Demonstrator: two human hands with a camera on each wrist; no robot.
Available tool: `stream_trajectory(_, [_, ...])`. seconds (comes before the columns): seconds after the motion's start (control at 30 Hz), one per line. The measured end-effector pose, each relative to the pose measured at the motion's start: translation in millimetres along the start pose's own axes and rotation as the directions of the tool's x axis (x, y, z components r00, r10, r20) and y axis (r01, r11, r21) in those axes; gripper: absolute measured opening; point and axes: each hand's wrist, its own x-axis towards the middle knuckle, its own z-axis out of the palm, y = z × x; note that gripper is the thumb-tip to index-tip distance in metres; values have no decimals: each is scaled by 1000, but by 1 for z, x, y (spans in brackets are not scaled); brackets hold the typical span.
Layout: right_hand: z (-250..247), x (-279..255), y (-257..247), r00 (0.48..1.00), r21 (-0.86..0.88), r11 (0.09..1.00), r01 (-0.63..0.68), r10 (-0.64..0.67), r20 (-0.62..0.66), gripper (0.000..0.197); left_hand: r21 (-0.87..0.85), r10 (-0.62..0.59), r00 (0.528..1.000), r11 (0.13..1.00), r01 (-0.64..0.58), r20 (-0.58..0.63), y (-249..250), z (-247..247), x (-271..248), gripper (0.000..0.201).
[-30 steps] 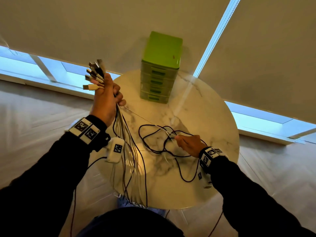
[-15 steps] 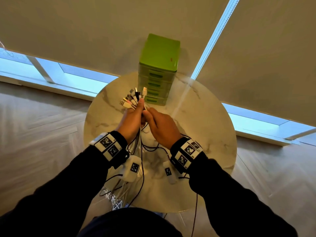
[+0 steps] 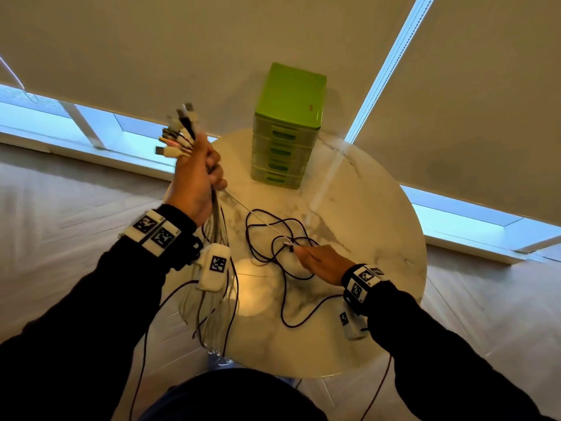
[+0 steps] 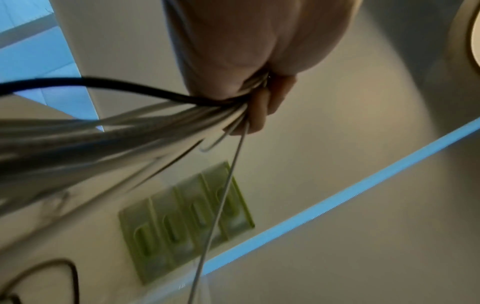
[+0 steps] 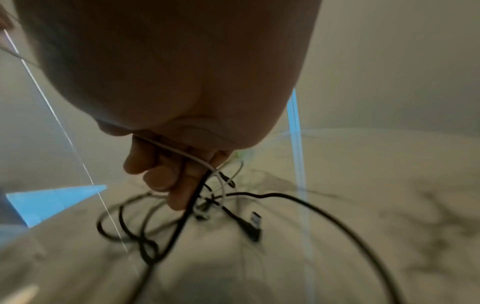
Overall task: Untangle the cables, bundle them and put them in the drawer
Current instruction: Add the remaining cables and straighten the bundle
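Note:
My left hand (image 3: 204,174) is raised over the table's left edge and grips a bundle of cables (image 3: 216,302). Their plugs (image 3: 179,132) fan out above the fist, and the cords hang down past the table edge. In the left wrist view the fingers (image 4: 259,107) curl round the grey and black cords (image 4: 130,127). A thin white cable (image 3: 255,214) runs taut from that fist to my right hand (image 3: 299,251), low over the table. The right hand's fingers (image 5: 166,179) curl round the white cable (image 5: 187,156) and a black cable (image 5: 192,203) of the tangle (image 3: 273,238).
A green drawer unit (image 3: 288,126) with all drawers closed stands at the back of the round marble table (image 3: 379,238). A loose USB plug (image 5: 255,220) lies by the tangle. Drawn blinds and low windows lie behind; floor surrounds the table.
Half a second ago both hands met near the drawer unit. Now my left hand has lifted up and left with the bundle, and my right hand has dropped back to the tangle.

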Motion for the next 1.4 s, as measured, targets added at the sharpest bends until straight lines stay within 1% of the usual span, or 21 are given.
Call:
stream_trajectory(0.03, [-4,-3,5,999,-32,999,-34,35,17,43,8,24,1000,1000,-24,-10,8,-5,3,35])
stream_trajectory(0.1, [-13,-3,12,997,-71,995,-72,71,-10,38,42,59,998,997,-59,-7,17,-13,6,36])
stream_trajectory(0.17, [-24,5,11,993,-118,989,-88,78,-88,36,124,80,996,989,-83,28,17,-16,3,37])
stream_trajectory(0.23, [-34,18,-2,976,-106,992,-64,40,-213,29,217,70,993,972,-89,96,8,-13,-5,36])
stream_trajectory(0.33, [-50,30,-37,916,53,997,56,-30,-401,28,310,-24,985,950,-30,169,-17,-7,-17,33])
stream_trajectory(0.4, [-57,32,-64,883,100,982,158,-95,-459,27,360,-140,972,931,64,188,-35,-2,-24,34])
stream_trajectory(0.47, [-57,31,-85,862,70,965,254,-192,-469,24,371,-244,949,915,157,200,-47,6,-30,37])
stream_trajectory(0.5, [-55,31,-91,850,34,955,296,-247,-466,23,355,-271,941,916,187,202,-50,10,-31,37])
stream_trajectory(0.6, [-48,31,-96,790,-126,918,376,-389,-473,23,266,-269,939,941,209,213,-51,18,-33,32])
stream_trajectory(0.63, [-46,31,-96,783,-152,911,383,-407,-471,23,237,-258,941,950,206,218,-51,18,-32,30])
stream_trajectory(0.67, [-44,29,-96,792,-140,915,379,-399,-462,24,223,-243,943,956,192,229,-50,17,-33,27])
stream_trajectory(0.73, [-41,25,-97,832,-50,930,364,-349,-431,25,247,-189,939,962,118,287,-50,14,-35,26])
stream_trajectory(0.83, [-38,20,-98,867,23,935,354,-318,-383,26,333,-145,914,943,12,378,-52,13,-39,31])
stream_trajectory(0.9, [-37,21,-97,878,10,932,362,-337,-339,27,391,-134,916,920,-27,379,-52,14,-39,22])
stream_trajectory(0.97, [-37,26,-92,883,-60,924,378,-380,-275,26,414,-125,927,910,-35,352,-50,15,-39,24])
stream_trajectory(1.03, [-35,32,-77,915,-176,926,333,-362,-179,22,379,-108,937,925,-27,331,-44,12,-37,27])
stream_trajectory(1.13, [-33,37,-42,981,-287,947,143,-173,-83,25,292,-38,961,955,-46,275,-29,2,-27,28])
stream_trajectory(1.23, [-32,29,-15,999,-345,938,-37,38,-5,32,239,33,977,967,-84,212,-10,-12,-16,28])
stream_trajectory(1.27, [-31,26,-11,997,-391,917,-73,77,-4,32,243,47,979,965,-95,198,-5,-17,-14,28])
stream_trajectory(1.33, [-31,22,-9,995,-391,916,-94,70,-76,26,252,55,980,962,-104,193,-2,-20,-15,27])
stream_trajectory(1.4, [-33,21,-15,978,-232,972,-36,-13,-207,23,263,47,977,959,-102,207,-5,-18,-20,24])
